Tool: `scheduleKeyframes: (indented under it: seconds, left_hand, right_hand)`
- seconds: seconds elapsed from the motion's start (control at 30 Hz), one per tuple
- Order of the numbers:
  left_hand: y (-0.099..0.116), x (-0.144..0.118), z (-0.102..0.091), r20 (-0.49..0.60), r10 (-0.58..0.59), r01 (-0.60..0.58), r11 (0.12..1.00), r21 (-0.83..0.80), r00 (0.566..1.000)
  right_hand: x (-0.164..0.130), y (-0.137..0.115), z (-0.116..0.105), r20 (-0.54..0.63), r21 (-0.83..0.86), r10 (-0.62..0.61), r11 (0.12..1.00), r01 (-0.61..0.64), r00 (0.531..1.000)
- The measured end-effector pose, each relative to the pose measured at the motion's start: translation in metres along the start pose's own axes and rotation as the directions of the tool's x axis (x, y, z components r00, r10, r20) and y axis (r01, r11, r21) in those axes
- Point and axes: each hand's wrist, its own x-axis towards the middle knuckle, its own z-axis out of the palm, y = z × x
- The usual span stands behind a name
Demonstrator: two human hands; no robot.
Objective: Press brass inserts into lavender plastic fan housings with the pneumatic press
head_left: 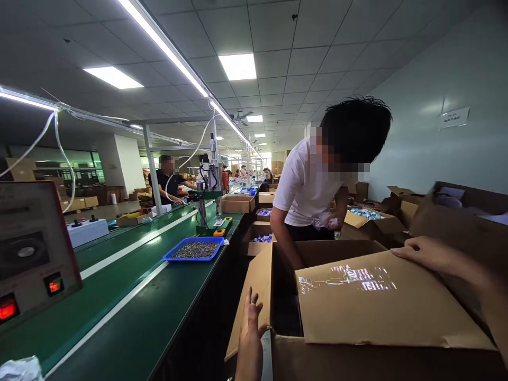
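Two bare hands work at a large brown carton beside a green counter while a co-worker in a white T-shirt leans over it.

The right grip lies on the far edge of a flat, matte cardboard panel across the carton's top, crossed by glossy, wrinkled clear tape; whether its fingers pinch the board cannot be told. The left grip holds nothing, fingers extended upward at the carton's near left corner, against the slanted outer flap. The co-worker's one arm dips into the carton; the other hand holds crumpled, see-through plastic. On the smooth counter, a shallow blue tray carries small, grainy pieces.
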Motion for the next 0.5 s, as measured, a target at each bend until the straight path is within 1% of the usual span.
scheduleKeyframes:
  seconds: [0.07,0.17,0.27,0.33,0.43,0.5]
  left_hand:
    - [-0.005,0.002,0.001,0.019,-0.034,0.034,0.999,0.001,0.999]
    - [-0.013,0.003,0.005,0.039,-0.035,0.034,0.999,0.019,0.999]
    - [-0.017,0.001,0.004,0.040,-0.028,0.028,1.000,0.010,0.999]
    - [-0.017,-0.001,0.000,0.027,-0.034,0.035,0.999,-0.007,0.999]
    - [-0.015,-0.005,-0.004,0.001,-0.010,0.010,0.999,-0.033,1.000]
    - [-0.012,-0.007,-0.003,-0.002,0.021,-0.021,0.999,-0.028,1.000]
  right_hand:
    - [0.001,-0.002,0.010,-0.015,-0.021,-0.008,1.000,0.008,1.000]
    - [0.014,-0.007,0.029,-0.041,-0.024,-0.020,1.000,0.019,0.999]
    - [0.030,-0.010,0.050,-0.055,-0.027,0.007,1.000,-0.008,0.998]
    - [0.036,-0.009,0.064,-0.053,-0.015,0.027,0.999,-0.028,0.998]
    - [0.034,-0.002,0.083,-0.052,0.026,0.029,0.999,-0.028,0.998]
    - [0.028,0.007,0.091,-0.074,0.057,0.026,0.998,-0.022,0.997]
